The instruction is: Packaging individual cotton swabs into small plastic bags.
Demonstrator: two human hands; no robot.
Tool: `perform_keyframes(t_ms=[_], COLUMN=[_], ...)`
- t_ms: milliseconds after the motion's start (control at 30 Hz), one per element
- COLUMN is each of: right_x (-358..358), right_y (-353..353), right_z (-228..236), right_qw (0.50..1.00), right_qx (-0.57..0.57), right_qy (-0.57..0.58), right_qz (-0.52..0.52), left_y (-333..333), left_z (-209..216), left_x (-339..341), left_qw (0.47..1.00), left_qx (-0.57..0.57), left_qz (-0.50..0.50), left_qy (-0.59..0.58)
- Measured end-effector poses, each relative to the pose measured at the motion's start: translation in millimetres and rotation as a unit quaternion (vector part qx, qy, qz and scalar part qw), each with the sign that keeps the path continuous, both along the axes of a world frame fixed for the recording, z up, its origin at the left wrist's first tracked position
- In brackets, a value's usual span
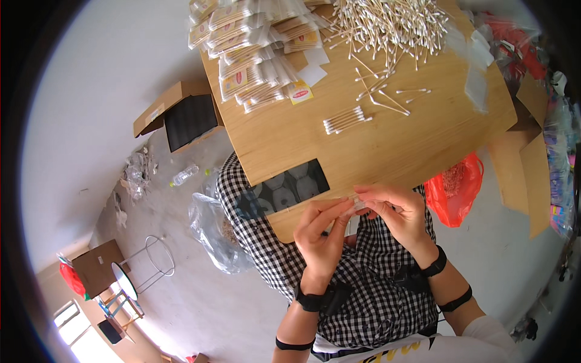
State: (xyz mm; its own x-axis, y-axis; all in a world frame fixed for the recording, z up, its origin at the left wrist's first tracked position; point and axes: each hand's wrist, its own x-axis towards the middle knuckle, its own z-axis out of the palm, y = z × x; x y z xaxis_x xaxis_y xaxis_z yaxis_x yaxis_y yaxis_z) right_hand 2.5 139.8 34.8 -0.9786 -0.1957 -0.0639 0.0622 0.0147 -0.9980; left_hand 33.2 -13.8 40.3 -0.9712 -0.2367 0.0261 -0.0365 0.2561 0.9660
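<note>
My left hand [321, 233] and my right hand [396, 215] meet just over the table's near edge, above my lap. Between their fingertips they pinch a small clear plastic bag [353, 208]; the fingers cover much of it, and its contents cannot be made out. Farther up the wooden table [417, 145] lies a neat row of cotton swabs [345, 120]. Several loose swabs [387, 100] are scattered beyond it, in front of a large heap of swabs [393, 27]. Filled swab packets [254, 60] are stacked at the far left.
A dark phone-like slab [290, 190] lies at the table's near left edge. Flat clear bags [476, 85] rest near the right edge. A red plastic bag [454, 193] hangs below, beside an open cardboard box [517, 169]. Another box [181, 115] and a stool [124, 281] stand left.
</note>
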Motion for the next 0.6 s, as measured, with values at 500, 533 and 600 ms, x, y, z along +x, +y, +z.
perform_keyframes(t_ms=[500, 533, 600], right_x=[15, 17, 21], right_y=[17, 19, 18], right_z=[16, 15, 16], right_qw=[0.957, 0.931, 0.927], right_qx=[-0.255, -0.329, -0.33], right_qy=[-0.128, -0.145, -0.155], right_qz=[0.045, 0.059, 0.085], left_y=[-21, -22, -18], left_z=[8, 8, 13], left_x=[22, 26, 33], left_qw=[0.993, 0.987, 0.989], left_qx=[0.061, 0.081, 0.086], left_qz=[-0.094, -0.132, -0.12], left_qy=[-0.023, -0.045, -0.005])
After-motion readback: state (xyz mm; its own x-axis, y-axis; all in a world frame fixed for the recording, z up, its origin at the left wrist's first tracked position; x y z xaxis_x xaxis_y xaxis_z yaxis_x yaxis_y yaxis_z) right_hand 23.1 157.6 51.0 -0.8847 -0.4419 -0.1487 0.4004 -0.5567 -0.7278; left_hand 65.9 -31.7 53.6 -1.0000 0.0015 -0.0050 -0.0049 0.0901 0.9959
